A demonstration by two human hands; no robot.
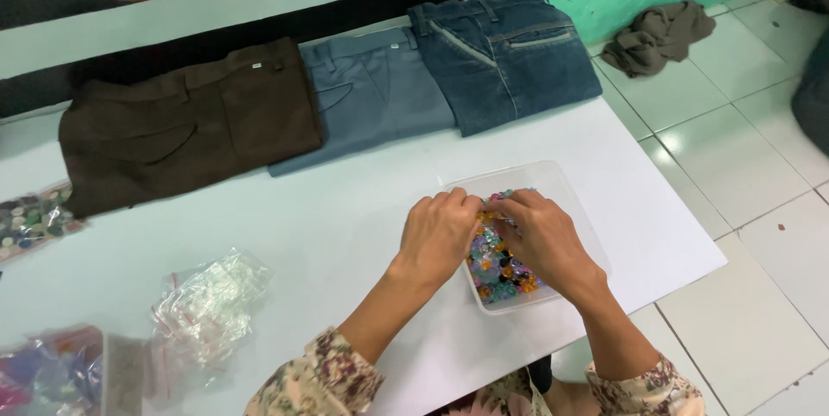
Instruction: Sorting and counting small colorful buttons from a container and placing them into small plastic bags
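Note:
A clear plastic container [553,181] sits on the white table near its right front edge, filled with small colourful buttons or beads [494,262]. My left hand [439,235] and my right hand [542,235] both reach into the container, fingertips meeting over the contents at its far side. The fingers are curled and pinching; whether a piece is held between them is hidden by the hands.
Three folded garments lie at the table's back: brown trousers [186,122], grey-blue trousers [371,92], dark jeans [501,53]. A pile of small clear bags [211,299] and bags of buttons [34,219] lie left. A crumpled cloth [658,34] is on the tiled floor.

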